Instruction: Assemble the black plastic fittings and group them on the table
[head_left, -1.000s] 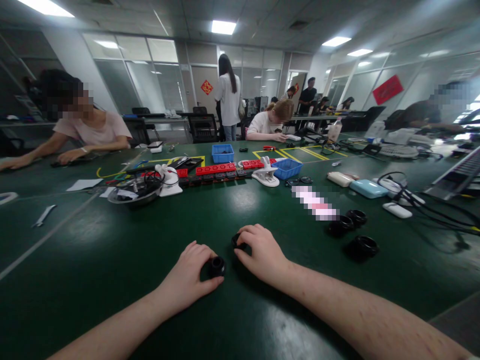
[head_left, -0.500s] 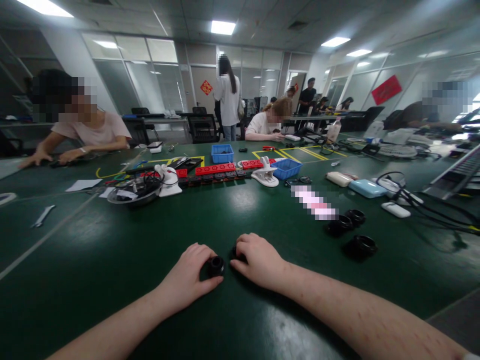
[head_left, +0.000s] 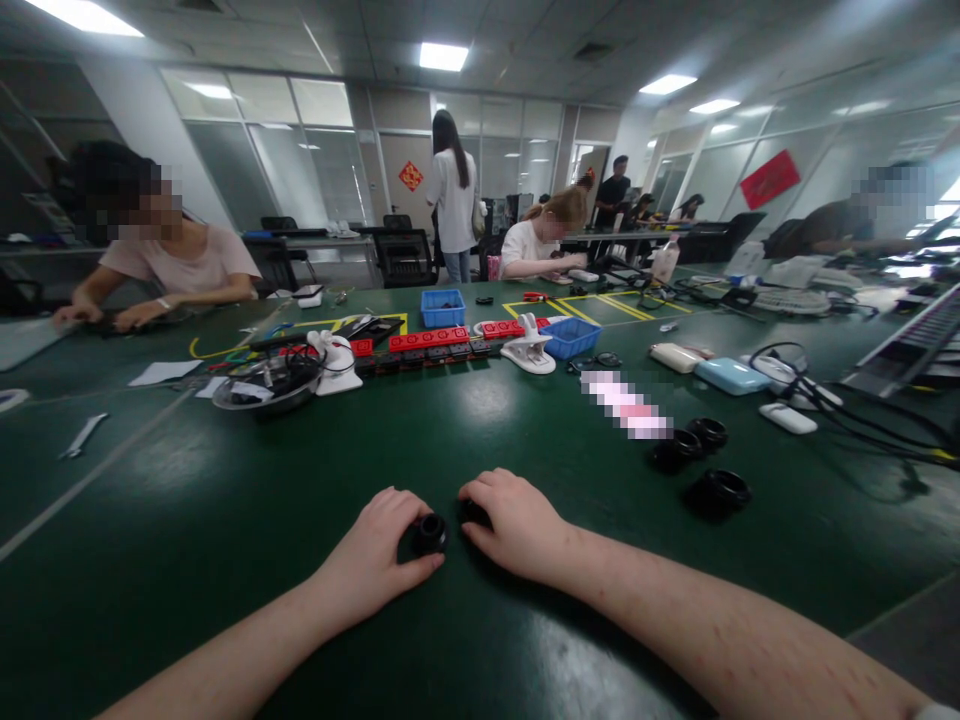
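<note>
A green table (head_left: 300,460) fills the foreground. Beyond it, a red sign (head_left: 410,176) bears yellow writing too small to read. The right hand (head_left: 511,520) curls around a mostly hidden black part (head_left: 474,513); the left hand (head_left: 379,545) grips a black ring (head_left: 430,534) on the table, just beside.

At the near middle of the counter (head_left: 315,460), the left part (head_left: 430,534) lies within the left hand (head_left: 381,545); just right of it, the right part (head_left: 474,514) lies within the right hand (head_left: 514,518). Three rings (head_left: 715,497) stand farther right, two behind the third. Beyond runs a row of blocks (head_left: 427,340), one bin (head_left: 444,317) behind it, another bin (head_left: 576,345) by its right end. Left lie a basin (head_left: 262,403) and, nearer, a wrench (head_left: 84,437).
</note>
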